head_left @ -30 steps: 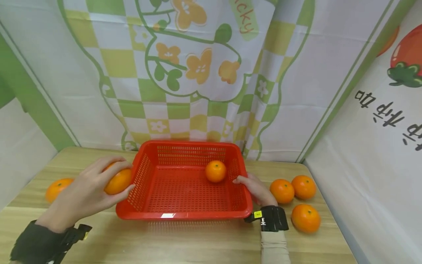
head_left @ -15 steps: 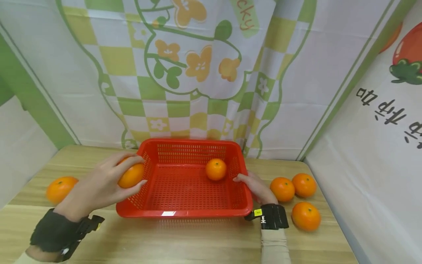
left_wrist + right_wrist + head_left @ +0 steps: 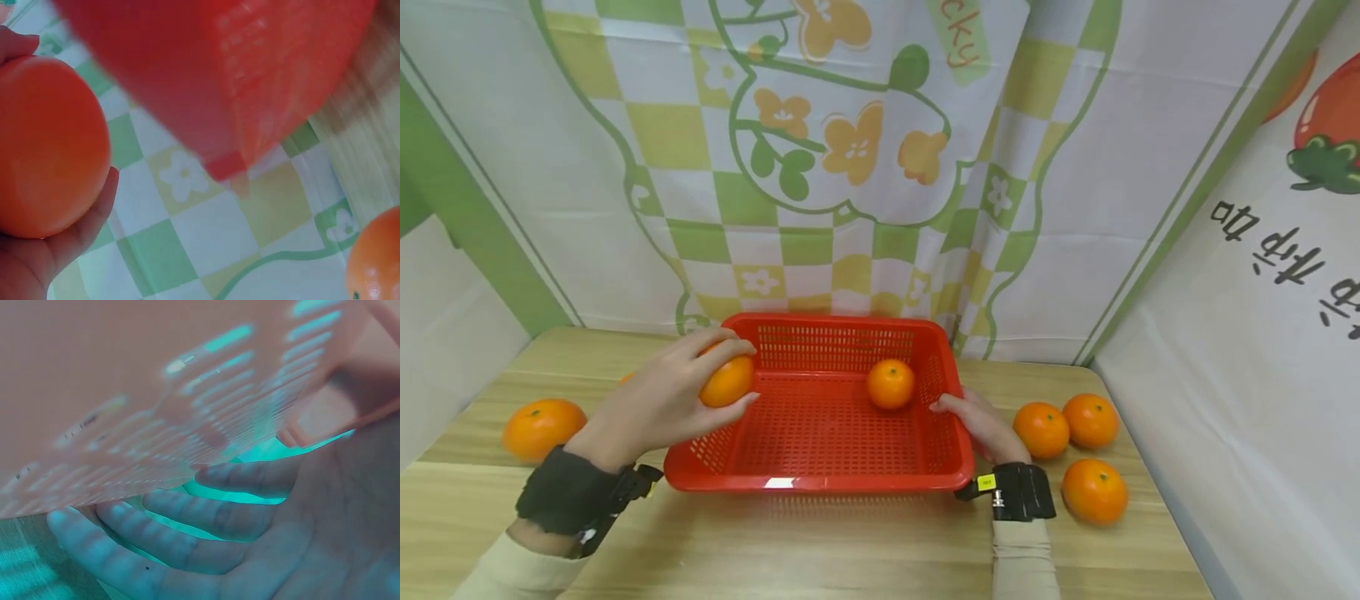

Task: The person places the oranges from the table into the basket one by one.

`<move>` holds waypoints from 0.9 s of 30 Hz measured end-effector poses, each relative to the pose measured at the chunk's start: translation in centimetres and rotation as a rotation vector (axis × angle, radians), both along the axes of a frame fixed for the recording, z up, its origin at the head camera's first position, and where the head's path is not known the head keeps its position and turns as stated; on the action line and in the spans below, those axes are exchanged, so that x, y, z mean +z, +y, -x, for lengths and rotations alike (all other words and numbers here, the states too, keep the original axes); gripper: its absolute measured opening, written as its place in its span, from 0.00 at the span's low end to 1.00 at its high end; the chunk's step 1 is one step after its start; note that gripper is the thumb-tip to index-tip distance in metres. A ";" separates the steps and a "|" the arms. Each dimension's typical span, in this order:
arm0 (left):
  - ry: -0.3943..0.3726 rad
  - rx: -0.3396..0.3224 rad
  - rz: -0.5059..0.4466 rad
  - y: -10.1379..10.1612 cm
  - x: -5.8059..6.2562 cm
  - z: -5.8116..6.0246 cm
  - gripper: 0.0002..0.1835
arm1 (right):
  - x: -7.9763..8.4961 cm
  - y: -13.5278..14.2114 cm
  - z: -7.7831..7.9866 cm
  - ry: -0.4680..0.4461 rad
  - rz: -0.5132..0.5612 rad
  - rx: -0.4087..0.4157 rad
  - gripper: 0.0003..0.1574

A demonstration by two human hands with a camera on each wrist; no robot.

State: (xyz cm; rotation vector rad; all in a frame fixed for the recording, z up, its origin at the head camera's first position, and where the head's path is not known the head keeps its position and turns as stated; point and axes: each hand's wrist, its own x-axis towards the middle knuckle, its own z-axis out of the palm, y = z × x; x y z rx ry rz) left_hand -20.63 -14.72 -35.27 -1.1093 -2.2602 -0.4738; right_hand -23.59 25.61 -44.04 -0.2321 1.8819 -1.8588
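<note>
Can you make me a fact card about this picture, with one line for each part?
Basket: red, on the wooden table
In basket: one orange, nearer the right end
Left grip: holds another orange at the basket's left side
Right grip: holds the basket's right rim
Right of basket: three oranges
Left of basket: one orange, plus a sliver of another behind the left grip
Backdrop: checkered curtain

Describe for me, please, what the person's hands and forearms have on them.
The left hand and right hand are gloveless. A broad black left wristband and black right wristband sit above a beige left sleeve and creased beige right sleeve; a yellow label marks the right wristband's dark attachment.
</note>
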 end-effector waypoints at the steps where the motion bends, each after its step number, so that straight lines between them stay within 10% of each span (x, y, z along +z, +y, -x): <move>1: -0.002 -0.001 -0.001 0.0 0.0 0.1 0.25 | 0.0 0.0 0.0 -0.002 0.002 -0.001 0.35; 27: -0.018 0.004 0.018 1.6 1.6 1.0 0.27 | -0.1 0.0 0.0 -0.001 -0.001 -0.007 0.33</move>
